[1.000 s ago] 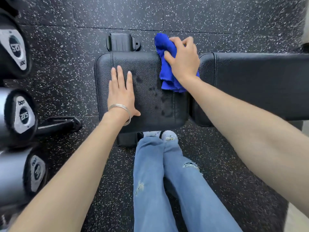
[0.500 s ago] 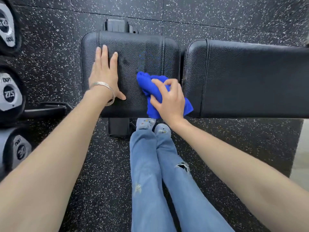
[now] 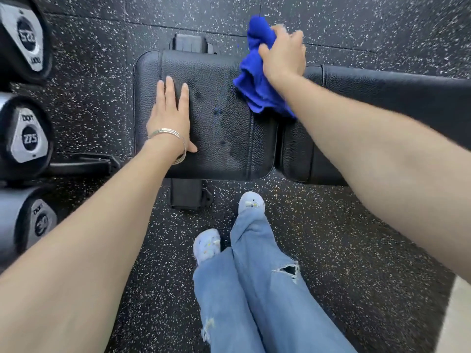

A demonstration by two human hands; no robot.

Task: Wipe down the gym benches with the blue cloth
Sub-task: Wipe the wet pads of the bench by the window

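On my feed, the right hand (image 3: 283,56) is clenched around the bunched blue cloth (image 3: 254,80) at the far right corner of the black seat pad (image 3: 221,80). The fingers wrap the cloth's upper part, which sticks out past the pad's far edge. Its loose lower folds spill from under the palm onto the pad's right edge and across the gap to the long back pad (image 3: 395,98) just beside it. The hand is slightly blurred.

The left hand (image 3: 169,115) lies flat on the left part of the seat pad with its fingers straight and holds nothing. Thin bangles (image 3: 167,132) circle its wrist. I count a few dark damp spots on the pad between the 2 hands.

Left of the seat pad stand dumbbells (image 3: 29,140), and 1 is marked 275. On the near side of the pad are the person's jeans (image 3: 254,289) and pale shoes (image 3: 251,202), on the speckled floor (image 3: 102,72).
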